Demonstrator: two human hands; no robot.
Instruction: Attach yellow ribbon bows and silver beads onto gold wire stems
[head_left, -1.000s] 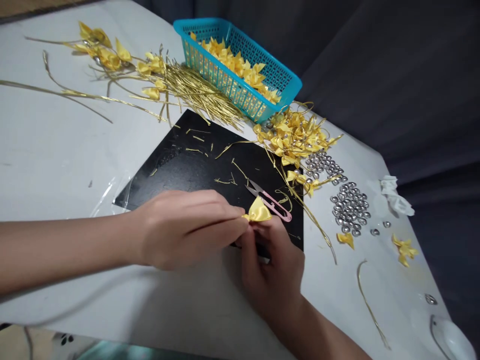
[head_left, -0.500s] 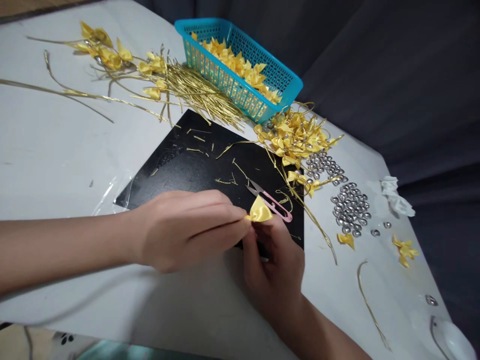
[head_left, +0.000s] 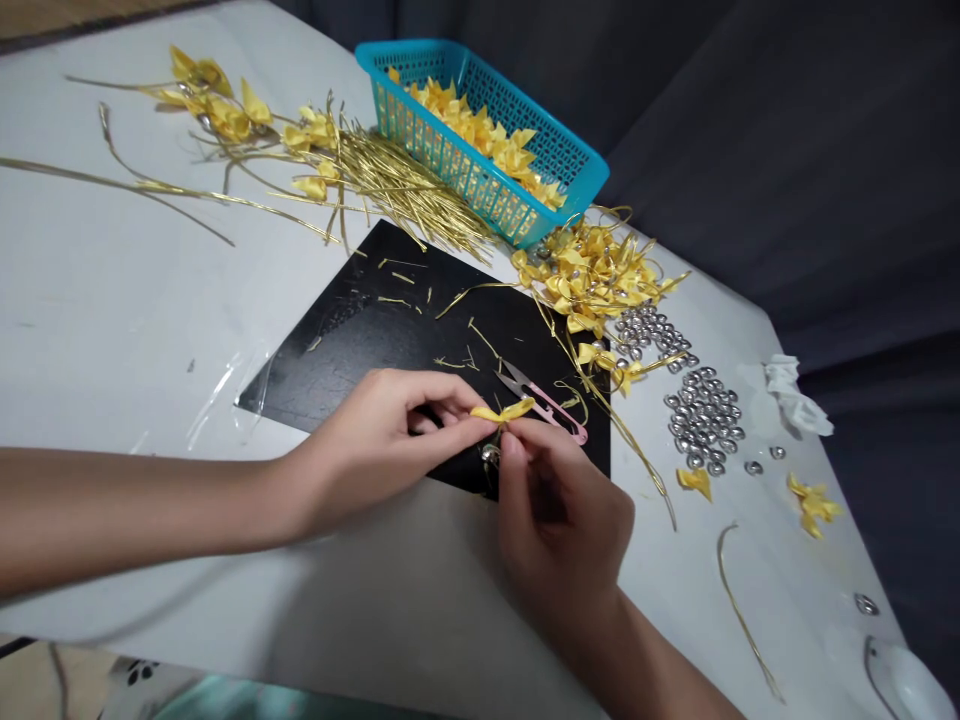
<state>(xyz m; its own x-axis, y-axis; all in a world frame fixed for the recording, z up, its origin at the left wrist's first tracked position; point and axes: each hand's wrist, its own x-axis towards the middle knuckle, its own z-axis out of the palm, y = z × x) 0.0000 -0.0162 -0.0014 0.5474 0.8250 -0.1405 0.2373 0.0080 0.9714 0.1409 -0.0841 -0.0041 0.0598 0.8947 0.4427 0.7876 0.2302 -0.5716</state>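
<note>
A yellow satin ribbon bow (head_left: 516, 409) is held over the black board, seen nearly edge-on. My left hand (head_left: 397, 425) pinches its left side between thumb and fingers. Close under the bow, the thumb and forefinger of my right hand (head_left: 566, 505) are pressed together; a thin strand shows at their tips, but what they grip is too small to make out. Between the hands, just below the bow, is a silver bead (head_left: 490, 455). Pink-handled thread snips (head_left: 551, 408) lie on the board behind my right fingers.
The black board (head_left: 337, 320) carries several gold cord scraps. Behind it stand a teal basket (head_left: 555, 150) of yellow bows and a bundle of gold cords (head_left: 420, 190). Finished-looking bows on cords (head_left: 592, 270) and silver beads (head_left: 703, 420) lie to the right, near a crumpled white piece (head_left: 796, 395).
My left hand has turned so that its thumb and curled fingers show. The bow has tipped from facing up to nearly edge-on, and a silver bead now shows beneath it.
</note>
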